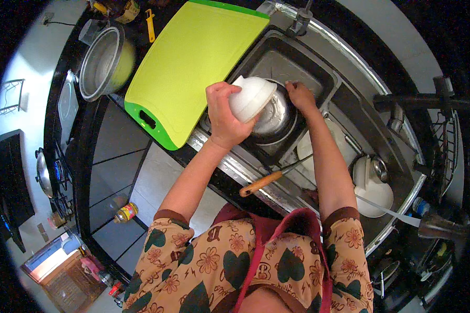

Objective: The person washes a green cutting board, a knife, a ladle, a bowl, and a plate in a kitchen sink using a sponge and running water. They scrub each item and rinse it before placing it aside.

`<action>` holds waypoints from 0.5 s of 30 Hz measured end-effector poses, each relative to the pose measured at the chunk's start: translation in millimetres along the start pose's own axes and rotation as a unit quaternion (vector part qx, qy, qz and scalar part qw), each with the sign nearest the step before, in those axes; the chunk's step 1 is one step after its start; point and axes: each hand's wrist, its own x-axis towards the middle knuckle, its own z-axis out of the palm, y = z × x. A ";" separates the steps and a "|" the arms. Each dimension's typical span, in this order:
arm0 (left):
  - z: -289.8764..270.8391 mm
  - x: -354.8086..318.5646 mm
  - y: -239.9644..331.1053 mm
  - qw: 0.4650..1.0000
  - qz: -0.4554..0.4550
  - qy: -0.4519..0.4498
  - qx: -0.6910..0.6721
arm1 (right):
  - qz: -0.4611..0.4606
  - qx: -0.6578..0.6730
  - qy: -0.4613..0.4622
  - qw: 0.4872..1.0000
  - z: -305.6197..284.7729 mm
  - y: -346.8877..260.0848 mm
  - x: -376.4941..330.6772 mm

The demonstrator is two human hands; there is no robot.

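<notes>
A white bowl (253, 97), tipped on its side, is gripped in my left hand (226, 116), thumb and fingers wrapped round its edge. It is held above the left sink basin (256, 65). Beneath it, a shiny round metal pot (274, 121) sits in that basin, partly hidden by the white bowl. My right hand (301, 97) is at the pot's right rim with its fingers drawn together. What those fingers hold, if anything, is too small to make out.
A green cutting board (188, 68) lies left of the sink, beyond it a large metal pot (102, 63). A wooden-handled utensil (269, 182) crosses the sink's front edge. White dishes (375, 200) fill the right basin. The faucet (301, 22) stands at the back.
</notes>
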 end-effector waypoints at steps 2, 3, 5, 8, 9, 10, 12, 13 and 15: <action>-4.4 -1.2 0.2 1.000 -0.002 0.000 -0.003 | -0.003 0.038 -0.043 0.998 0.9 4.7 2.8; -7.0 -1.0 0.6 1.000 -0.001 0.003 -0.004 | -0.004 0.057 -0.064 0.996 -0.7 4.9 1.5; -10.4 -0.5 1.0 1.000 0.003 0.010 -0.010 | 0.019 0.271 -0.108 0.956 5.7 10.2 4.5; -16.3 0.8 1.6 1.000 0.009 0.022 -0.012 | 0.053 0.475 -0.099 0.873 -6.1 2.0 -13.3; -17.7 1.5 3.0 1.000 0.010 0.028 -0.008 | 0.063 0.522 -0.084 0.846 -18.6 -7.4 -28.3; -17.7 4.2 5.6 0.999 0.012 0.032 -0.007 | 0.048 0.535 -0.055 0.842 -29.8 -3.5 -37.1; -18.6 5.3 9.2 0.999 0.011 0.042 -0.006 | 0.016 0.555 -0.002 0.831 -53.2 4.6 -56.4; -18.6 5.1 10.1 0.999 0.008 0.041 -0.005 | 0.034 0.574 0.047 0.817 -65.9 5.4 -72.6; -14.4 3.8 10.5 0.999 0.005 0.039 -0.008 | 0.027 0.608 0.103 0.787 -102.8 12.1 -117.4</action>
